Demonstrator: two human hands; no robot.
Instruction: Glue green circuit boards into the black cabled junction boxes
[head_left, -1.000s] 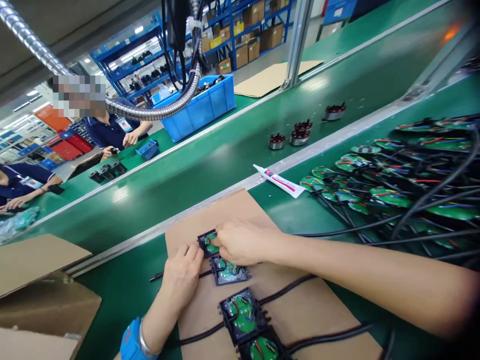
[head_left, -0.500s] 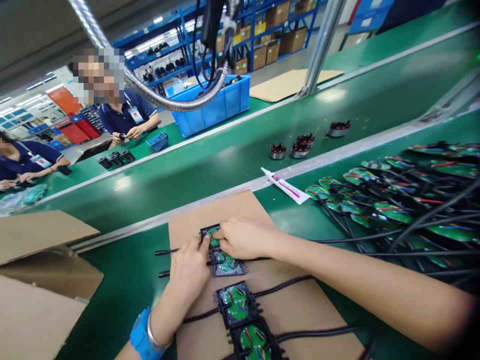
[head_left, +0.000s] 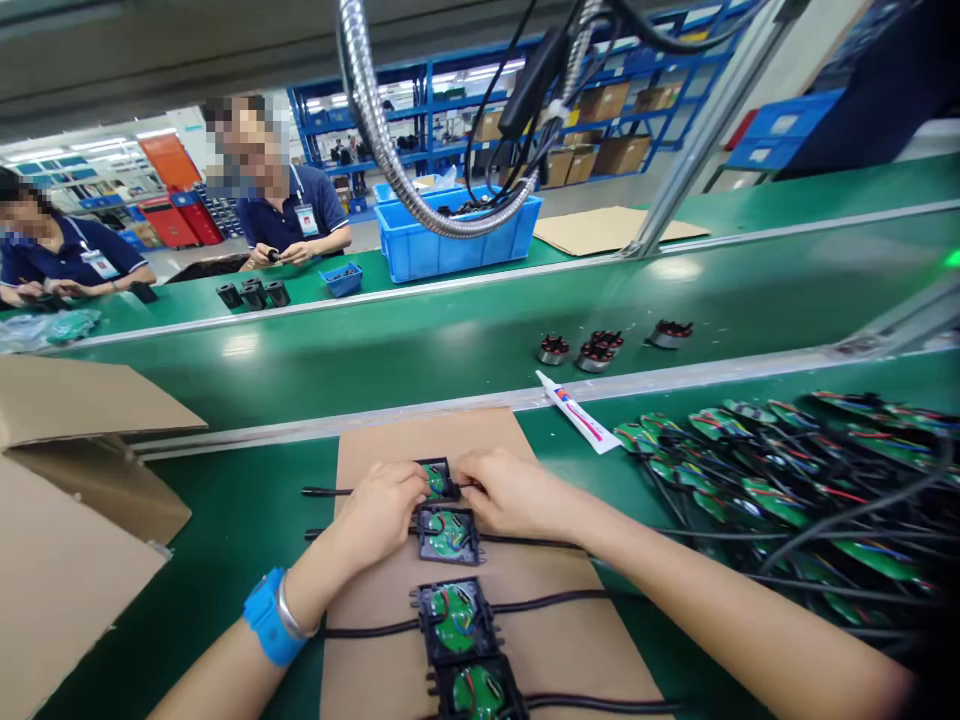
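Note:
A row of small black housings with green circuit boards inside and black cables lies on a brown cardboard sheet [head_left: 390,440]. Both hands work on the farthest housing [head_left: 438,481]. My left hand [head_left: 381,515], with a blue wristband, presses curled fingers on its left side. My right hand [head_left: 512,492] pinches its right edge with closed fingers. A second housing [head_left: 448,533] sits just below, and a third [head_left: 456,618] lies nearer me.
A pile of green boards with black cables [head_left: 780,480] fills the right. A white tube [head_left: 577,412] lies by the conveyor rail. Small round parts [head_left: 596,352] sit on the belt. An open cardboard box [head_left: 67,480] stands left. Two people work across the belt near a blue bin [head_left: 457,235].
The camera view has swung so the scene sits more level. Both hands stay on the farthest housing, the left hand having slid closer onto its left side.

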